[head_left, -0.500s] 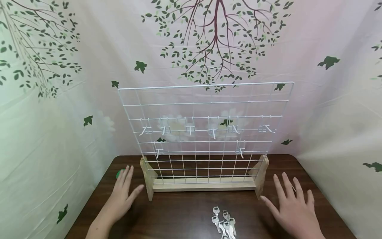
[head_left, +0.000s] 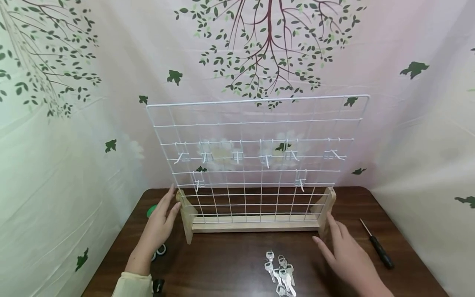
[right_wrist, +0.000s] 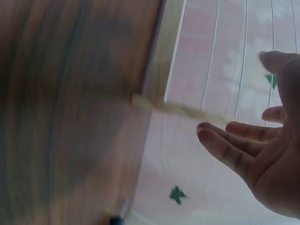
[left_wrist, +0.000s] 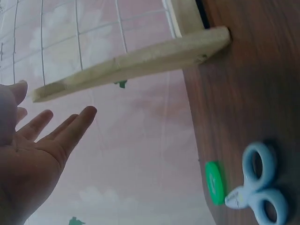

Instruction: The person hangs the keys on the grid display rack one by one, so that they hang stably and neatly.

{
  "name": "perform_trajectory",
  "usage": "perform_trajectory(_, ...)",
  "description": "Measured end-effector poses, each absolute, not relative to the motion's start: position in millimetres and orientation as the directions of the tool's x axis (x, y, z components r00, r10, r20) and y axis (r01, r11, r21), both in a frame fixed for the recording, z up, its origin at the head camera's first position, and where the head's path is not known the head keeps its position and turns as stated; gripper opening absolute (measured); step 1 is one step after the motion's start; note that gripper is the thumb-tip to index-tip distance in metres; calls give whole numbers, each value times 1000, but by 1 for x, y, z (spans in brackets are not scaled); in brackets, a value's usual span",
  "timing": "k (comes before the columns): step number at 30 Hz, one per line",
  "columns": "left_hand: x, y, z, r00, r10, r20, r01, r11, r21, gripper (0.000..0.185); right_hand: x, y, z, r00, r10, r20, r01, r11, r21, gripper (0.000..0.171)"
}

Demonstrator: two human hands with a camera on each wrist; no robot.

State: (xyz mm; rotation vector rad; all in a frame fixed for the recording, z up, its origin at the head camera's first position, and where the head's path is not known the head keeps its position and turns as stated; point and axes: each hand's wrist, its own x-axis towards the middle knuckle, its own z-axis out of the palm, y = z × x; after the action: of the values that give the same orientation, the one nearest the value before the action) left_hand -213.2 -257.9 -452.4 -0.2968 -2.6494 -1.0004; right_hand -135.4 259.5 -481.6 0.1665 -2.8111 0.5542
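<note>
Left hand [head_left: 158, 225], right hand [head_left: 346, 252]: fingers extended, thumbs apart, beside wire rack [head_left: 256, 227].

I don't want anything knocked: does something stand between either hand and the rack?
Nothing visible stands between the rack and the left hand or right hand. The screwdriver lies right of the right hand, the keys in front.

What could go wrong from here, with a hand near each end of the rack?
If the left hand and right hand push unevenly, the tall wire grid might tip on its low wooden base. A jolt could unseat the hooks hanging on it. Sliding the base forward might scatter the keys lying in front.
</note>
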Motion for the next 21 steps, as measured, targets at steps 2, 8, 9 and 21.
perform_trajectory(2, -216, -254, -451, -931, 85, 354, 301, 726, 618, 65, -136, 252, -486, -953, -77, 292, -190, 905, -381, 85)
perform_trajectory(8, -220, -250, -451, -925, 58, 375, 307, 697, 648, 61, -139, 225, -499, -981, -124, 150, -184, 843, -506, 89)
perform_trajectory(9, -220, -249, -451, -923, 54, 380, 308, 696, 649, 60, -141, 221, -500, -985, -130, 116, -172, 834, -524, 90)
perform_trajectory(21, -226, -247, -457, -876, 12, 482, 349, 706, 616, 52, -147, 200, -512, -978, -209, -11, -154, 753, -640, 76)
